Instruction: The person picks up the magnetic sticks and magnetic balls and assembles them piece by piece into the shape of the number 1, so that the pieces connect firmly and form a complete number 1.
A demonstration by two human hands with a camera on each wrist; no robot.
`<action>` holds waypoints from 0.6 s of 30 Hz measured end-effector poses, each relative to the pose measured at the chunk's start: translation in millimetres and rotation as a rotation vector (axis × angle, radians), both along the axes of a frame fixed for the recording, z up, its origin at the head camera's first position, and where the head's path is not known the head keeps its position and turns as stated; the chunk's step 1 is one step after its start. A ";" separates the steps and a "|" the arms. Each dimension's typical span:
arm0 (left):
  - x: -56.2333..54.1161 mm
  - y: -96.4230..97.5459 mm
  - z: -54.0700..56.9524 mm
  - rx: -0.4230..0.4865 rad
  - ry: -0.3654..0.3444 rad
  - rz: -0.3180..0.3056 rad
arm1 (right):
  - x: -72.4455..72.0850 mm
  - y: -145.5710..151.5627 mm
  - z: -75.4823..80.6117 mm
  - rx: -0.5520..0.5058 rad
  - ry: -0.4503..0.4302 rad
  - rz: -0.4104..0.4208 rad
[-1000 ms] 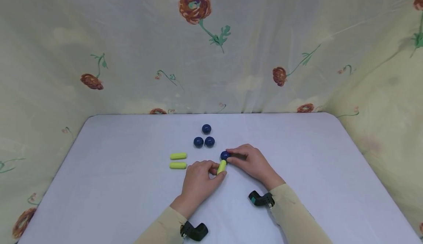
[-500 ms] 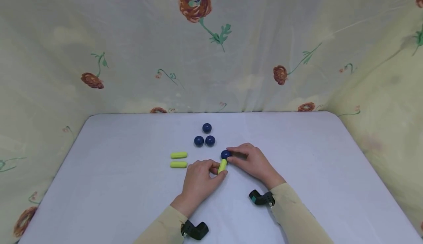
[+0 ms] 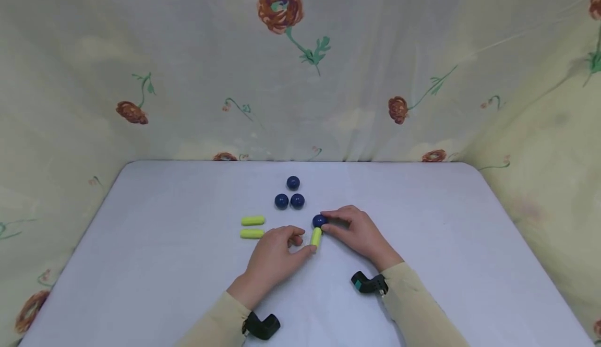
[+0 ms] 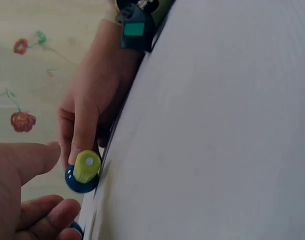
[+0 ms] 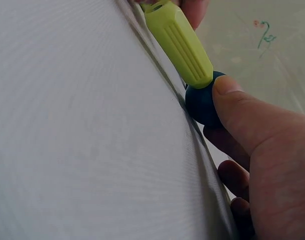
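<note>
My right hand (image 3: 354,232) pinches a dark blue ball (image 3: 319,221) between thumb and fingers, low over the table. A yellow-green ribbed rod (image 3: 316,237) joins the ball end-on and points toward me; the right wrist view shows the rod (image 5: 180,45) touching the ball (image 5: 202,105). Beside the rod's near end is my left hand (image 3: 272,255), thumb and fingers spread. In the left wrist view a gap separates those fingers from the rod (image 4: 87,165), whose end shows a pale round spot.
Three loose blue balls (image 3: 298,201) stand farther back, left of the right hand. Two yellow-green rods (image 3: 253,220) lie parallel to the left, the nearer one close to the left hand. A white cloth covers the table (image 3: 446,232); a flowered curtain hangs behind it.
My left hand has let go of the rod, its fingers parting and drawing back left. The rod stays with the ball, and the right hand keeps its hold in about the same place.
</note>
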State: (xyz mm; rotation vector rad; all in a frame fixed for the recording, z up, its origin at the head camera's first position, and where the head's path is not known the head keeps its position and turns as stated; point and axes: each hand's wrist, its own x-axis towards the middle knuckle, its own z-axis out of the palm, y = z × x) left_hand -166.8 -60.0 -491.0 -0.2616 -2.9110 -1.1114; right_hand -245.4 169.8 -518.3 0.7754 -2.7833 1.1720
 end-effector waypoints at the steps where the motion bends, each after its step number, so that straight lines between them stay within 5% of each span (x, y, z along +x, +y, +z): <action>1: -0.4 -5.2 3.1 0.006 0.003 -0.007 | 0.1 -0.4 -0.2 0.005 -0.003 -0.005; 10: -18.1 -43.5 17.0 -0.014 0.043 0.053 | -0.9 0.3 -1.5 0.026 -0.028 -0.013; 18: -33.1 -57.5 16.1 -0.007 0.007 0.130 | 0.8 -0.1 -0.2 0.021 -0.008 -0.005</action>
